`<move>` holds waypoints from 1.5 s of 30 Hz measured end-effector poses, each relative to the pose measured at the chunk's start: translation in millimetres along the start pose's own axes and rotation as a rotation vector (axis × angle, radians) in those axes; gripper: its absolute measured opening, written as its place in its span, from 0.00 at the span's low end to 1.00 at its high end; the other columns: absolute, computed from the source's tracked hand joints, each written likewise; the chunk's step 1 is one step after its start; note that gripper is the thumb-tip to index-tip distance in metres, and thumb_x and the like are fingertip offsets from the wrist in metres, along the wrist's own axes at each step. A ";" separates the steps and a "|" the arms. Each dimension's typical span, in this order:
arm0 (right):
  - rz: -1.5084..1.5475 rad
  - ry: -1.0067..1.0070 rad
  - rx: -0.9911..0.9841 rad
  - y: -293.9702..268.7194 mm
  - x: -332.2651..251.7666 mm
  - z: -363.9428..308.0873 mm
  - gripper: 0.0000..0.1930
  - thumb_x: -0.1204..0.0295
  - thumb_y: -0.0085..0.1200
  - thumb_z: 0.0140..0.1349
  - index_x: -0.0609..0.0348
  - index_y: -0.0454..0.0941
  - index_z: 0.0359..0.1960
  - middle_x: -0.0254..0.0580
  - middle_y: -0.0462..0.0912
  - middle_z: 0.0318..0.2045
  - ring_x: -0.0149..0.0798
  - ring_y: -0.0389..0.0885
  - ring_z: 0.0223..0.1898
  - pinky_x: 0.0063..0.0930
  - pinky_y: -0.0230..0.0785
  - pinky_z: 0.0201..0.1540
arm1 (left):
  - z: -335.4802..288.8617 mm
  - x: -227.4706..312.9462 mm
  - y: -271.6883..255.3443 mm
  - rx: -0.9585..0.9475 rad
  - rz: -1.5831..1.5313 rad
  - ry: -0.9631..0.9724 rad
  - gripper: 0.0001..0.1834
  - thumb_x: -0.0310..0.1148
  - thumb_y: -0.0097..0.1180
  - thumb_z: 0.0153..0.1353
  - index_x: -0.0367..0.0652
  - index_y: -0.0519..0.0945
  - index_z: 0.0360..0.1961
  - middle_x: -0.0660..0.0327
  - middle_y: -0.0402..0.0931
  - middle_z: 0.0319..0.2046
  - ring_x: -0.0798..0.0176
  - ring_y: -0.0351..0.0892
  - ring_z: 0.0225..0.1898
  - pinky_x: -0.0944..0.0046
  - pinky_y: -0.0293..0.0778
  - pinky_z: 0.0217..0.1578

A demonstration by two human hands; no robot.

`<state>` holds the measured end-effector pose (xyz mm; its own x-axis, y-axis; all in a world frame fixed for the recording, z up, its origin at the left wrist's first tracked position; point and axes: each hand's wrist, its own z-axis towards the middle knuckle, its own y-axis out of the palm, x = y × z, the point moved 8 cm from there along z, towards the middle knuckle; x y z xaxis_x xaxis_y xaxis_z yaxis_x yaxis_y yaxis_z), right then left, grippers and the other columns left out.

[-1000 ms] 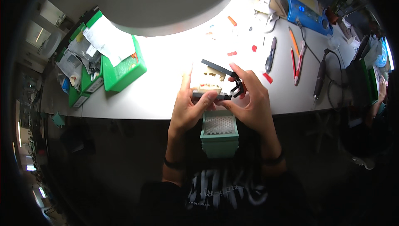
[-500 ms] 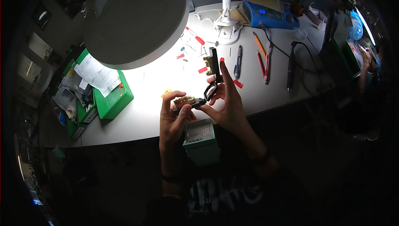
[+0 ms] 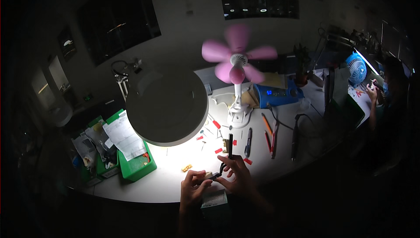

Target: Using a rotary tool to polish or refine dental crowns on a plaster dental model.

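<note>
Between my two hands is a black dental articulator [image 3: 230, 145], swung open, its upper arm standing upright. A tan plaster tooth model [image 3: 225, 145] is on that raised arm. Another pale model [image 3: 208, 175] sits on the lower arm, partly hidden by fingers. My left hand [image 3: 192, 192] pinches the lower arm and model between thumb and fingers. At the hinge side, my right hand [image 3: 239, 179] grips the articulator with thumb and bent fingers. A small yellow tooth-shaped piece [image 3: 187, 167] lies on the table beyond my left hand.
A round lamp head [image 3: 168, 111] hangs over the table. Green boxes [image 3: 139, 168] stand left; a perforated-top box [image 3: 214, 198] sits below my hands. A pink fan [image 3: 237, 59], blue control unit [image 3: 278, 97], black pen [image 3: 248, 144] and corded handpiece [image 3: 295, 141] are beyond. Another person's hand [image 3: 372, 93] shows right.
The view has tilted up, so table and hands sit lower in the picture. My right index finger, earlier stretched up beside the upper arm, is now bent near the hinge. The articulator stays open.
</note>
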<state>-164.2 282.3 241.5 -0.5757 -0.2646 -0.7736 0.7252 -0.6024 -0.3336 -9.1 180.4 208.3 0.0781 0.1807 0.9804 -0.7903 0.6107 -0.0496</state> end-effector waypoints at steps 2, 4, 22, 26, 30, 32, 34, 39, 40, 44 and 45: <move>-0.046 0.009 -0.010 2.5 1.3 -2.2 0.45 0.68 0.77 0.53 0.38 0.65 0.73 0.45 0.73 0.52 0.36 0.81 0.40 0.29 0.80 0.38 | -0.8 2.3 -1.1 0.003 0.064 0.026 0.18 0.24 0.68 0.64 0.32 0.74 0.51 0.44 0.85 0.40 0.59 0.88 0.43 0.62 0.85 0.43; -0.063 0.003 0.001 3.2 4.1 -4.2 0.45 0.66 0.77 0.54 0.38 0.65 0.74 0.46 0.74 0.51 0.36 0.81 0.39 0.29 0.80 0.38 | 0.6 4.5 -0.5 -0.003 0.082 0.058 0.18 0.25 0.68 0.64 0.32 0.74 0.51 0.44 0.85 0.40 0.59 0.88 0.43 0.63 0.85 0.43; -0.075 0.002 0.022 18.0 14.2 1.2 0.43 0.62 0.78 0.53 0.45 0.67 0.71 0.45 0.75 0.44 0.35 0.79 0.36 0.27 0.79 0.36 | 6.1 10.6 -9.0 -0.026 0.120 0.047 0.19 0.29 0.69 0.66 0.30 0.74 0.50 0.44 0.86 0.39 0.59 0.89 0.42 0.64 0.85 0.40; -0.057 0.019 -0.019 19.0 19.6 1.2 0.43 0.63 0.78 0.52 0.46 0.69 0.70 0.44 0.74 0.43 0.35 0.78 0.34 0.28 0.78 0.34 | 2.2 -3.2 -10.5 -0.004 0.058 0.036 0.20 0.30 0.68 0.67 0.30 0.73 0.51 0.44 0.85 0.40 0.59 0.89 0.41 0.65 0.85 0.39; -0.103 0.049 -0.033 3.1 18.9 2.4 0.45 0.66 0.78 0.51 0.49 0.67 0.71 0.47 0.73 0.44 0.37 0.79 0.36 0.30 0.79 0.35 | 7.1 -6.3 3.0 -0.018 0.074 0.037 0.19 0.30 0.66 0.68 0.31 0.75 0.53 0.46 0.85 0.42 0.62 0.87 0.44 0.65 0.84 0.42; -0.103 0.072 -0.018 -7.9 15.7 0.4 0.45 0.67 0.78 0.50 0.48 0.67 0.70 0.47 0.73 0.44 0.38 0.80 0.37 0.31 0.79 0.35 | 7.4 -8.8 12.1 -0.030 0.085 0.020 0.19 0.30 0.67 0.68 0.32 0.75 0.53 0.48 0.84 0.42 0.65 0.85 0.41 0.67 0.81 0.41; -0.114 0.092 -0.015 -11.6 17.2 -0.8 0.44 0.67 0.78 0.51 0.48 0.67 0.70 0.47 0.73 0.44 0.38 0.81 0.37 0.31 0.80 0.35 | 8.6 -9.4 13.7 -0.020 0.101 0.042 0.19 0.28 0.67 0.67 0.33 0.74 0.54 0.48 0.84 0.43 0.66 0.85 0.39 0.68 0.81 0.40; -0.043 0.133 -0.105 3.2 11.1 3.1 0.42 0.68 0.75 0.54 0.47 0.66 0.71 0.46 0.72 0.44 0.38 0.80 0.37 0.33 0.79 0.37 | 1.6 -6.2 -0.2 0.049 0.076 0.008 0.16 0.23 0.65 0.67 0.32 0.73 0.51 0.49 0.83 0.41 0.64 0.86 0.40 0.67 0.83 0.41; -0.044 0.118 -0.102 7.5 12.0 4.1 0.42 0.68 0.74 0.54 0.47 0.66 0.71 0.45 0.72 0.44 0.38 0.81 0.37 0.32 0.79 0.38 | 0.8 -0.8 0.1 0.056 0.023 -0.040 0.17 0.23 0.65 0.66 0.32 0.73 0.51 0.50 0.83 0.40 0.64 0.86 0.39 0.67 0.83 0.41; -0.055 0.106 -0.078 15.5 9.5 4.8 0.44 0.70 0.75 0.53 0.46 0.65 0.72 0.43 0.72 0.42 0.34 0.78 0.36 0.29 0.77 0.37 | 1.7 4.9 -10.2 0.078 0.124 0.030 0.16 0.22 0.66 0.65 0.33 0.74 0.50 0.51 0.84 0.39 0.64 0.86 0.37 0.67 0.82 0.39; -0.060 0.091 -0.051 14.4 7.9 5.4 0.45 0.71 0.76 0.52 0.46 0.66 0.72 0.41 0.72 0.40 0.32 0.76 0.33 0.26 0.75 0.36 | 3.0 5.8 -10.6 0.055 0.157 0.045 0.16 0.22 0.66 0.65 0.34 0.74 0.50 0.51 0.84 0.40 0.65 0.85 0.40 0.67 0.81 0.40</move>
<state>-160.3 267.4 233.5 -0.5836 -0.1589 -0.7964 0.7101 -0.5755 -0.4055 -2.0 172.6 215.1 -0.0228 0.3056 0.9519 -0.8267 0.5297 -0.1899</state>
